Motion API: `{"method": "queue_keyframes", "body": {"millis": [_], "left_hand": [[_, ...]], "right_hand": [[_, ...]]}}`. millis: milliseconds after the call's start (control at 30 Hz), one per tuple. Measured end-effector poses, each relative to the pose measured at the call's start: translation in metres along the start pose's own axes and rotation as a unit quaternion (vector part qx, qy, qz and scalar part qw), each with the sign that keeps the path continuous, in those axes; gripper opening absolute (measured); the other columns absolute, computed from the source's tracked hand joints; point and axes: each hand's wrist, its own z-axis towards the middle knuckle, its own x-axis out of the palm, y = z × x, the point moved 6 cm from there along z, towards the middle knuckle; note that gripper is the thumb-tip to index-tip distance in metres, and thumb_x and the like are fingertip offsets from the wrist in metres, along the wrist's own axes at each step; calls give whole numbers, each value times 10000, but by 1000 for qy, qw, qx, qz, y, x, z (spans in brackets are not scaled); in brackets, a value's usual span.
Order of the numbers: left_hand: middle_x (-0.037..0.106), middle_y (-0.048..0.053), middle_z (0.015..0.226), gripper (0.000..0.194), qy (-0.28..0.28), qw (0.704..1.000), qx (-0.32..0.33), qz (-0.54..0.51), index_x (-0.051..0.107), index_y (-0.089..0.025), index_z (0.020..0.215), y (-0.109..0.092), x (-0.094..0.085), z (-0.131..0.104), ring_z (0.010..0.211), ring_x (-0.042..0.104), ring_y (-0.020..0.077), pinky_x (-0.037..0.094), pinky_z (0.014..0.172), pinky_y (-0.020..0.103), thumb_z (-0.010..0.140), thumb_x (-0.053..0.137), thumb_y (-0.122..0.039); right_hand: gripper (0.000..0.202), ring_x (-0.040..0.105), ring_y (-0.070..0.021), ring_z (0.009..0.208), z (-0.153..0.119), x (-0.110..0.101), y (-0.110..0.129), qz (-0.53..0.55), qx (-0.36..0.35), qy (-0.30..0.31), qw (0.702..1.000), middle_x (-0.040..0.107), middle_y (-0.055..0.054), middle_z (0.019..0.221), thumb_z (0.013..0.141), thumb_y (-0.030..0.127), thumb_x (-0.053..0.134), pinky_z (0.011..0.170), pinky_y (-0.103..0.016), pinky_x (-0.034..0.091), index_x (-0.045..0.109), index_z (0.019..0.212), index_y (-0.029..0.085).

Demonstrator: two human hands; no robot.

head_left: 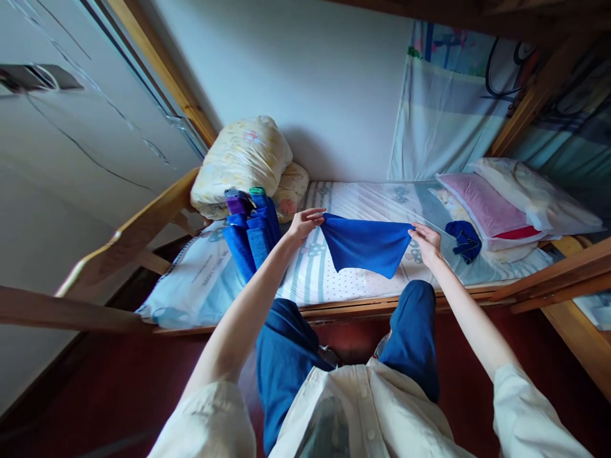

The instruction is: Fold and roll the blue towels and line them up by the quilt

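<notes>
A blue cloth [366, 245] hangs stretched between my two hands, above the bed. My left hand [305, 226] pinches its upper left corner, and my right hand [426, 240] pinches the upper right corner. The lower edge of the cloth hangs loose. Left of my left hand, rolled or folded blue cloths [248, 238] lie on the bed, with a purple piece [237, 203] at their far end. A crumpled dark blue cloth [464, 240] lies on the bed to the right of my right hand.
The bed [334, 289] has a patterned sheet and a wooden frame. A bundled yellow quilt [245, 159] sits at its left back. Pink and white pillows [491, 207] are stacked at the right. A curtain [443, 114] hangs behind, and wooden rails slant at both sides.
</notes>
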Motion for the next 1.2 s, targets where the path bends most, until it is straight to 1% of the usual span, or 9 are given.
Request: {"method": "queue_keyframes", "body": {"millis": [133,200,333,467,667,800,967,1067,1200], "left_hand": [[757,82,860,657,55,997,-49,21,811,-146,1025,2,3,-10,752,626,178,438,699,286,427,894,-403],[753,74,841,620,64,996,-62,27,818,-147,993,2,3,-14,764,631,181,436,710,287,436,895,-408],[768,82,881,628,19,998,-64,0,823,-159,977,-1,-3,-21,832,660,199,447,712,279,427,936,-441],[780,110,912,714,-18,998,-62,-22,821,-164,983,-1,-7,-30,867,687,227,478,715,293,398,979,-541],[772,101,869,809,-44,998,-34,-4,795,-163,936,2,-14,-47,846,681,227,501,722,312,328,971,-667],[764,90,835,733,-43,999,-33,7,787,-176,895,2,-25,-59,824,684,228,498,676,297,363,978,-642],[761,87,819,618,-19,998,-40,33,779,-194,849,-5,-35,-72,799,682,232,491,642,295,417,986,-585],[763,92,830,576,-5,999,-37,26,779,-191,847,-6,-37,-74,816,689,241,503,657,302,445,987,-547],[767,99,844,558,0,999,-40,16,785,-180,865,-3,-38,-70,861,703,261,524,691,314,462,991,-506]], "right_hand": [[422,709,-195,931,-3,-3,1,-5,11,-5,1000,802,-67,967,561,310,948,864,-339,576,796,935,188],[420,709,-204,973,-3,-4,1,-4,12,-4,1000,806,-80,999,558,300,950,885,-346,570,797,932,184],[417,713,-205,991,-5,-5,1,5,14,12,1000,809,-84,1020,548,289,956,913,-354,565,799,920,186],[429,724,-203,978,-6,-6,0,14,25,18,999,810,-71,993,527,300,965,925,-360,569,804,911,195],[457,725,-187,859,-12,-7,-1,14,63,37,997,801,-35,870,513,363,985,828,-339,577,804,900,200],[439,731,-190,866,-22,-11,3,-5,82,63,995,798,-51,858,533,349,998,802,-322,570,805,892,188],[486,740,-215,858,-34,-16,7,-34,89,88,992,800,-72,850,467,382,1034,790,-349,590,798,839,180],[516,746,-228,855,-38,-15,5,-38,99,100,989,798,-81,839,439,399,1042,798,-369,598,792,829,172],[554,745,-226,859,-40,-10,1,-30,118,103,987,798,-88,860,410,412,1044,758,-345,588,790,842,176]]}}
